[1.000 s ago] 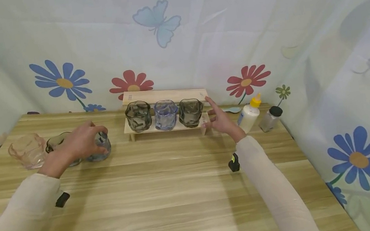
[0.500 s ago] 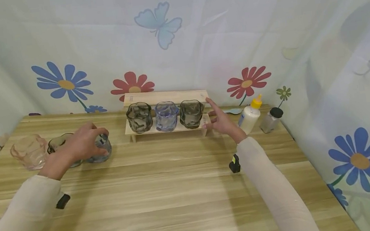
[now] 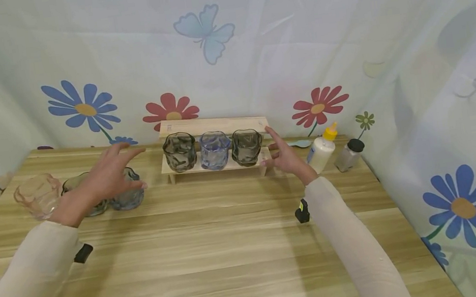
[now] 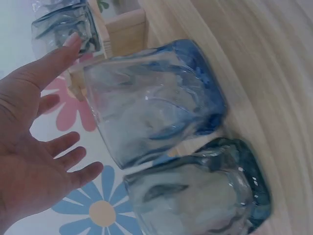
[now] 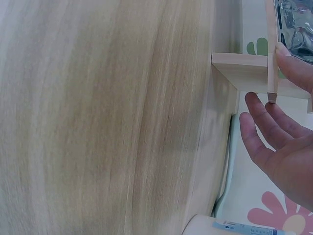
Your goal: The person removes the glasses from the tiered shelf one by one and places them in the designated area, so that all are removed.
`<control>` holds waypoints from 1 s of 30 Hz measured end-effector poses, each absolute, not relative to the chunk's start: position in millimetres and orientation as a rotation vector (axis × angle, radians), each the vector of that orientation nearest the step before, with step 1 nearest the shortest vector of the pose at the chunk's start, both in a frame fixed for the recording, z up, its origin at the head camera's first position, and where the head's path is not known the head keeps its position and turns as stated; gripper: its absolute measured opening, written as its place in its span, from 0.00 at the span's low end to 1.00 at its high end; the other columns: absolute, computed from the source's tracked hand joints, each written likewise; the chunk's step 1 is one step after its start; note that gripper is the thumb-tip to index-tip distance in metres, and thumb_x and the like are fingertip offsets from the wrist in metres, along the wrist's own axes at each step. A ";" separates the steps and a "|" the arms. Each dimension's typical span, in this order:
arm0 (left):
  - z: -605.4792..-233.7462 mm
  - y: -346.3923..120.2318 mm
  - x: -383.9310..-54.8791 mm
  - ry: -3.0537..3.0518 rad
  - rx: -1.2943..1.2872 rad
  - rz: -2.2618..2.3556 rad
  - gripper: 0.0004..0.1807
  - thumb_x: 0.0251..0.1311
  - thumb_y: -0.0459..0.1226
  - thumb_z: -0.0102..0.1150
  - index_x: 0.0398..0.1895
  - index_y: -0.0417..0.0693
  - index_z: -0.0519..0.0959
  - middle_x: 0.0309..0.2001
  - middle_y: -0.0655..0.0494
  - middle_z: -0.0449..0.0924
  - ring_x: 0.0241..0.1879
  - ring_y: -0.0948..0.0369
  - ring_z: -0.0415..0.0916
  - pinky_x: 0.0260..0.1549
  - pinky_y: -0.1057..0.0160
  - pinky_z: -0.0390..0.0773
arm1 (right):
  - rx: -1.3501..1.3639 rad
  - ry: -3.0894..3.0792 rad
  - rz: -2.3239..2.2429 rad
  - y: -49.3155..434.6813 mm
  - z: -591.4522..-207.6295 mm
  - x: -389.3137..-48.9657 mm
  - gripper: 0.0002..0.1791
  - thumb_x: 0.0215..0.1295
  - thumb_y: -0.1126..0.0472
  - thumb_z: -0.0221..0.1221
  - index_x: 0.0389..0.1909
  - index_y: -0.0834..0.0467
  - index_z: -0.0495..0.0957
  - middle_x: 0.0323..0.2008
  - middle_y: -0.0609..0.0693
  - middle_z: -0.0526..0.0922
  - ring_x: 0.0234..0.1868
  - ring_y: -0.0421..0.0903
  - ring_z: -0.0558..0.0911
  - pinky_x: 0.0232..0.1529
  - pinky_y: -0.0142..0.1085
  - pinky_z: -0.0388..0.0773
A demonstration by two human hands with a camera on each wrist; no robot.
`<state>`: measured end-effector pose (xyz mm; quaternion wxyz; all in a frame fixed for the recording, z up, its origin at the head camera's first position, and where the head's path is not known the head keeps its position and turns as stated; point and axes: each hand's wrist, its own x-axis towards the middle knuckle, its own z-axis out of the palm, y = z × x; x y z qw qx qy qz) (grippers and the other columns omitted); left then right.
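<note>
My left hand [image 3: 105, 179] stands beside a blue wavy glass [image 3: 128, 200], thumb and fingers spread wide and apart from it in the left wrist view. A dark greenish glass [image 4: 195, 196] is next to the blue one, partly behind the hand in the head view. Farther left is a pale pink glass [image 3: 39, 198]. My right hand [image 3: 288, 157] is at the right end of a two-tier wooden rack [image 3: 213, 125], its thumb on the lower shelf and its index finger at the upper board. A grey glass [image 3: 181, 156], a blue-violet glass [image 3: 215, 155] and a smoky glass [image 3: 247, 151] line the lower shelf.
Right of the rack stand a white squeeze bottle [image 3: 321, 153] with a yellow cap and a small jar [image 3: 348, 158] with a black lid. A pale blue utensil [image 3: 300, 144] lies behind them. Flowered cloth [image 3: 225, 41] encloses the back and sides.
My left hand has let go of the blue glass; its fingers have lifted and spread, and the glass stays in place. My right hand keeps its place at the rack.
</note>
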<state>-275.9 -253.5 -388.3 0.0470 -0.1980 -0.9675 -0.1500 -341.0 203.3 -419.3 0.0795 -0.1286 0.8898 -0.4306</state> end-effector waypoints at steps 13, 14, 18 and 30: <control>-372.0 -209.9 -291.1 -2.903 -0.690 -0.452 0.55 0.45 0.45 0.80 0.77 0.54 0.60 0.78 0.36 0.47 0.74 0.33 0.46 0.62 0.25 0.59 | -0.409 2.664 -1.298 203.9 -419.6 -342.3 0.58 0.62 0.68 0.67 0.81 0.39 0.37 0.69 0.72 0.64 0.60 0.70 0.76 0.55 0.57 0.78; -371.3 -206.6 -292.5 -2.907 -0.700 -0.461 0.55 0.45 0.45 0.80 0.77 0.55 0.59 0.78 0.37 0.46 0.74 0.33 0.46 0.62 0.25 0.59 | -0.414 2.663 -1.300 203.8 -419.3 -342.0 0.58 0.62 0.68 0.67 0.81 0.39 0.37 0.69 0.72 0.64 0.60 0.70 0.76 0.56 0.58 0.78; -369.8 -195.2 -298.6 -2.931 -0.721 -0.453 0.56 0.46 0.47 0.80 0.78 0.56 0.58 0.79 0.38 0.44 0.75 0.33 0.45 0.61 0.25 0.59 | -0.431 2.658 -1.295 203.0 -418.4 -342.0 0.58 0.63 0.67 0.66 0.81 0.40 0.36 0.69 0.72 0.63 0.61 0.70 0.76 0.56 0.57 0.78; -373.3 -171.5 -313.3 -2.931 -0.804 -0.370 0.53 0.46 0.49 0.79 0.76 0.51 0.62 0.76 0.38 0.53 0.74 0.34 0.46 0.59 0.26 0.63 | -0.400 2.600 -1.319 203.4 -415.7 -341.3 0.58 0.63 0.69 0.65 0.81 0.45 0.35 0.71 0.74 0.59 0.63 0.73 0.72 0.59 0.60 0.75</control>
